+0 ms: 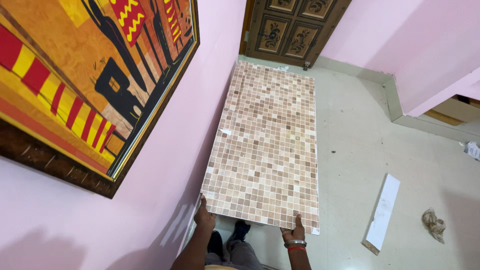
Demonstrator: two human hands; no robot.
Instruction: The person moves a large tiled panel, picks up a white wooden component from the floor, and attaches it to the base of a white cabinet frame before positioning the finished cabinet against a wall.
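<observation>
you are gripping the near edge of a long rectangular mosaic-patterned panel [267,145], glossy tan and brown squares, with your left hand [204,217] and right hand [295,233], beside the pink wall [65,220].

small white package [472,149] | floor, far right edge | boxy, partly cut off

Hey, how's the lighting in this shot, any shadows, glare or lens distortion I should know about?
Head view: bright, even daylight, sharp throughout. The mosaic panel, gripped by the left hand and right hand, casts a soft shadow on the pink wall beside it. Mild sheen on the floor. Wide-angle lens bends the framed painting and the walls' edges.
</observation>
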